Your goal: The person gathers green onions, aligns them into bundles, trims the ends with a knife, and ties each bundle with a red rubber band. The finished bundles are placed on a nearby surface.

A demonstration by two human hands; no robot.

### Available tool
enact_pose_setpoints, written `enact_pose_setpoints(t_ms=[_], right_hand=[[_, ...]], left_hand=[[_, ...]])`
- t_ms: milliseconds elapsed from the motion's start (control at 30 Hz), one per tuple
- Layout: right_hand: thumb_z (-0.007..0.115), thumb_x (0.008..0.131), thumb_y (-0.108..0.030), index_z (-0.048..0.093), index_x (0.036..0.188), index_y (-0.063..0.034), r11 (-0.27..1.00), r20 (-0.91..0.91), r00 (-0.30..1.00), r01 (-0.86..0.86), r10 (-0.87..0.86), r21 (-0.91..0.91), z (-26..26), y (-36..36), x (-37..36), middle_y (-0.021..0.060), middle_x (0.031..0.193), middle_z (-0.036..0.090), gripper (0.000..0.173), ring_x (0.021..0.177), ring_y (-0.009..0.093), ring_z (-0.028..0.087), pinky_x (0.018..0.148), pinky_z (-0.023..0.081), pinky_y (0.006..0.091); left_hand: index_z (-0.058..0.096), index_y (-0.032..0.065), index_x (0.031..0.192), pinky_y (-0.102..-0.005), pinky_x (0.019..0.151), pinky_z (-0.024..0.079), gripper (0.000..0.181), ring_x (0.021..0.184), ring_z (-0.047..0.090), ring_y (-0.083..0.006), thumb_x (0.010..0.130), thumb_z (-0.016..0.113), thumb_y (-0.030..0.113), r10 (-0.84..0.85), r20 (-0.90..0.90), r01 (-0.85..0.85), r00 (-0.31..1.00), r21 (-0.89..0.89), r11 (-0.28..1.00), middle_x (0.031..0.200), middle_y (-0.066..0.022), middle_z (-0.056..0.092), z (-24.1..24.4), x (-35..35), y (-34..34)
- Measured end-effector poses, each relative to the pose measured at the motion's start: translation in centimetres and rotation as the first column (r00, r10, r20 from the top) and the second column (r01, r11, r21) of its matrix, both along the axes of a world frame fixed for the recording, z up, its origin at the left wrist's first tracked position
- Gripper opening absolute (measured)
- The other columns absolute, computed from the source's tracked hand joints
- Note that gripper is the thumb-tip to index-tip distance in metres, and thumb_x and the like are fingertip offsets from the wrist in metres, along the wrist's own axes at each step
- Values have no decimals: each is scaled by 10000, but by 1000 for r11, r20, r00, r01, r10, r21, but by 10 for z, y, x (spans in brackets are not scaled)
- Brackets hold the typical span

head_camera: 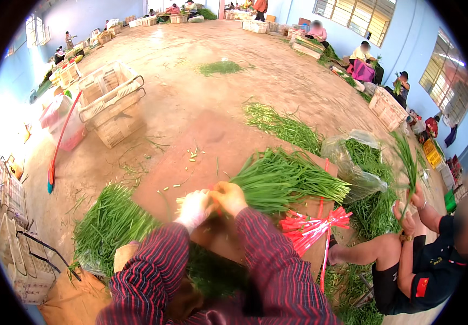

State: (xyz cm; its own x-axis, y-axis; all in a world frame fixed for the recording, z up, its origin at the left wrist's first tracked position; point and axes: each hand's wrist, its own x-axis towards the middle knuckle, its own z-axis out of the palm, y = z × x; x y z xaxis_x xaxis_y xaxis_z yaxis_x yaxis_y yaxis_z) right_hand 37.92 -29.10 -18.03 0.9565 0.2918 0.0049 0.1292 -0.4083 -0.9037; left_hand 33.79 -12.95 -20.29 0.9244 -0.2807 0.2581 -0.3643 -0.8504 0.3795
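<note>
My left hand (pixel 194 209) and my right hand (pixel 230 198) are close together over a brown board (pixel 181 162). Both grip the stem end of a bunch of garlic chives (pixel 258 178). Pale cut stem ends poke out left of my left hand, while the green leaves spread to the right. A bit of red shows at my fingers, partly hidden by them. More chives (pixel 327 183) lie on the board's right side, their stem ends pointing right. Below them is a bundle of red plastic tie strips (pixel 311 229), gathered near one end. Short stem trimmings (pixel 193 155) are scattered on the board.
A heap of chives (pixel 108 223) lies at left, another (pixel 282 122) beyond the board. Right of it, a clear plastic bag (pixel 351 162) holds greens. A co-worker (pixel 424 260) sits close on the right, holding chives. Stacked crates (pixel 112 109) and a red-handled broom (pixel 64 138) stand at left.
</note>
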Motion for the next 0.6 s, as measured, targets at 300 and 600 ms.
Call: enact_pose_setpoints(t_ms=[300, 600], right_hand=[[609, 894, -114, 622, 1229, -47, 999, 89, 996, -20, 23, -29, 11, -27, -2, 120, 1099, 702, 342, 945, 190, 675, 864, 519, 311], [460, 931, 29, 666, 1099, 13, 927, -96, 959, -228, 266, 297, -14, -24, 8, 81, 1013, 699, 266, 909, 133, 662, 884, 503, 271]], left_hand=[[610, 49, 1093, -469, 762, 473, 374, 862, 605, -348, 852, 655, 331, -62, 115, 70, 991, -69, 995, 961, -143, 626, -2, 2, -6], [617, 47, 1057, -463, 809, 466, 367, 925, 593, -376, 844, 686, 339, -29, 80, 35, 996, -69, 997, 981, -156, 630, -8, -1, 8]])
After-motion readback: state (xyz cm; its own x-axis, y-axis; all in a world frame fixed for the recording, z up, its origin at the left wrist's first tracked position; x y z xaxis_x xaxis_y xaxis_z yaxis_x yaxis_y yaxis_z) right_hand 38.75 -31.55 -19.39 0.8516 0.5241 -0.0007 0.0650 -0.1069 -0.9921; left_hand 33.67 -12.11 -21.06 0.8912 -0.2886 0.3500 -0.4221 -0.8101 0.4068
